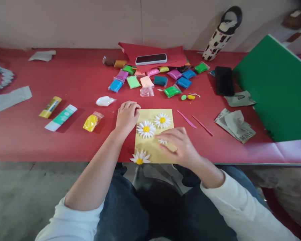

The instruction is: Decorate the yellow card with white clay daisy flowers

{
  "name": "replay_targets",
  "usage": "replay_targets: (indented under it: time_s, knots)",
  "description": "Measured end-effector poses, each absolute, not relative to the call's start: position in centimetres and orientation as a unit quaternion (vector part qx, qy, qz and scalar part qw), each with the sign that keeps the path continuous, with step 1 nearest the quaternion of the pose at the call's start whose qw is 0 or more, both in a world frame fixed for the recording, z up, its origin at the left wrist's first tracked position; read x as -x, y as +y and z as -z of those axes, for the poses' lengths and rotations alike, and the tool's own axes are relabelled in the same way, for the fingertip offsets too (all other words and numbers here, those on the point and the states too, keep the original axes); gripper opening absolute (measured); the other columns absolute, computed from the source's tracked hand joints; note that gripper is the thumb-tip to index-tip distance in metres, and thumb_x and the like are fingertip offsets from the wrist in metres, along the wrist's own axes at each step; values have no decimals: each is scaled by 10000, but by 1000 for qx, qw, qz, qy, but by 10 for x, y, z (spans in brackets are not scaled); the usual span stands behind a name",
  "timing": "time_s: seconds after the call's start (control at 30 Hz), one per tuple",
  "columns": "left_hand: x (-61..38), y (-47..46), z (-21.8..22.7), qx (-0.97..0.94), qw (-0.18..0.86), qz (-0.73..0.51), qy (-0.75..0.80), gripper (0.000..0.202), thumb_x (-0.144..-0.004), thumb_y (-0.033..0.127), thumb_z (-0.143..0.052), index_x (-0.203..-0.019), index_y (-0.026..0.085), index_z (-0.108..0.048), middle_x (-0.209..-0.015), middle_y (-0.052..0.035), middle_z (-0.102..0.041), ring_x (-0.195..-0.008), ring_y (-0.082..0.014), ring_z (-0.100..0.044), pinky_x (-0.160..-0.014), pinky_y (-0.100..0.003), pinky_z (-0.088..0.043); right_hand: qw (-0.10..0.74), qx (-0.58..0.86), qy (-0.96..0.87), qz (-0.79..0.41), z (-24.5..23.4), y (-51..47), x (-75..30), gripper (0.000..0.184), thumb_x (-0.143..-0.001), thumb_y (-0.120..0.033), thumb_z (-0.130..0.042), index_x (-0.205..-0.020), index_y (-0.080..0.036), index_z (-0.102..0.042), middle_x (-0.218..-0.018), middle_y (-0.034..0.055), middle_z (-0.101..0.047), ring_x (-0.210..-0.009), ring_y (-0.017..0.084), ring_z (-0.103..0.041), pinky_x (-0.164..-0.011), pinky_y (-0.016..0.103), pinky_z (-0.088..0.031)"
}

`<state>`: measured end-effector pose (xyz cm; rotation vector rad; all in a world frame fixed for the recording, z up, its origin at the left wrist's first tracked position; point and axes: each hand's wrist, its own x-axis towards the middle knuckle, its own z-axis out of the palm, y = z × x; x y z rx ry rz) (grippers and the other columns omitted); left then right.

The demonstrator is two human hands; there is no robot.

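A yellow card (165, 113) lies at the red table's near edge, with three white clay daisies on it: one at the middle (145, 129), one above right (162, 120), one at the bottom left corner (139, 157). My left hand (126, 115) rests with curled fingers on the card's upper left corner. My right hand (178, 144) lies on the card's right part, fingers pressed down over small white clay petals (162, 142).
Several coloured clay packets (153, 78) are strewn behind the card. Also on the table: a white clay lump (104, 100), yellow clay bag (91, 122), two glue sticks (60, 117), pink tools (187, 119), two phones (151, 59), a green board (276, 87), a bottle (222, 33).
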<state>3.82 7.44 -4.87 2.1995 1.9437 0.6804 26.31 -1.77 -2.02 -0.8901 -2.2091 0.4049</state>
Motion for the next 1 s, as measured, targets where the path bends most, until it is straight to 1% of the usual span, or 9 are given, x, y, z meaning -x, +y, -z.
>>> replay_targets:
  time_s: [0.07, 0.13, 0.27, 0.33, 0.43, 0.53, 0.67, 0.83, 1.0]
  knots:
    - [-37, 74, 48, -725, 50, -223, 649, 191, -880, 169, -518, -998, 250, -644, -1191, -42, -641, -1201, -260, -497, -1035, -424, -394, 392, 411, -806, -164, 14, -6, -278, 198, -933, -253, -513, -1066, -243, -659, -956, 42, -722, -857, 197, -655, -829, 369, -426]
    - [-35, 73, 47, -723, 37, -224, 652, 198, -874, 184, -537, -1017, 251, -658, -1210, -45, -643, -1197, -266, -505, -1032, -433, -405, 397, 462, -771, -184, 14, 5, -293, 211, -944, -273, -492, -1070, -237, -657, -922, 45, -712, -802, 194, -647, -805, 367, -458]
    - [-32, 70, 44, -743, 38, -207, 635, 263, -899, 185, -495, -1060, 271, -684, -1270, -26, -631, -1254, -269, -480, -1058, -456, -394, 305, 491, -794, -188, 23, 22, -313, 246, -932, -288, -516, -1125, -234, -659, -1005, 48, -733, -873, 207, -666, -808, 366, -477]
    - [-31, 69, 44, -752, 34, -200, 627, 292, -911, 179, -466, -1070, 272, -692, -1282, -20, -630, -1279, -269, -464, -1070, -456, -389, 256, 473, -831, -140, 30, 27, -317, 239, -921, -247, -522, -1093, -252, -687, -1042, 32, -744, -923, 219, -662, -848, 393, -457]
    - [-30, 70, 45, -754, 25, -202, 625, 297, -915, 182, -459, -1068, 271, -699, -1271, -25, -638, -1276, -263, -474, -1074, -447, -392, 215, 422, -878, -73, 37, 31, -320, 278, -912, -166, -500, -1015, -272, -735, -970, 4, -766, -886, 207, -647, -837, 387, -437]
    - [-29, 71, 46, -756, 26, -204, 622, 291, -915, 189, -463, -1067, 265, -700, -1269, -29, -639, -1272, -257, -479, -1086, -442, -384, 216, 405, -887, -42, 42, 34, -321, 303, -909, -155, -502, -1047, -281, -740, -954, 1, -770, -864, 198, -628, -843, 375, -430]
    - [-29, 72, 47, -756, 34, -202, 621, 288, -916, 198, -460, -1078, 261, -689, -1271, -28, -636, -1276, -253, -476, -1096, -438, -373, 231, 414, -879, -47, 45, 38, -321, 301, -904, -162, -511, -1047, -279, -750, -890, 10, -764, -845, 193, -614, -875, 372, -434]
    - [-29, 74, 47, -759, 33, -206, 617, 270, -904, 189, -467, -1056, 252, -681, -1258, -40, -644, -1269, -248, -483, -1095, -429, -373, 241, 456, -854, -69, 47, 40, -318, 275, -909, -204, -530, -1041, -275, -760, -832, 50, -718, -809, 192, -609, -819, 354, -445]
    - [-29, 75, 49, -759, 26, -206, 618, 288, -906, 203, -465, -1108, 255, -664, -1271, -36, -639, -1269, -251, -487, -1094, -427, -376, 235, 478, -842, -89, 49, 40, -318, 258, -904, -232, -556, -1058, -298, -752, -848, 51, -688, -801, 183, -613, -781, 334, -434]
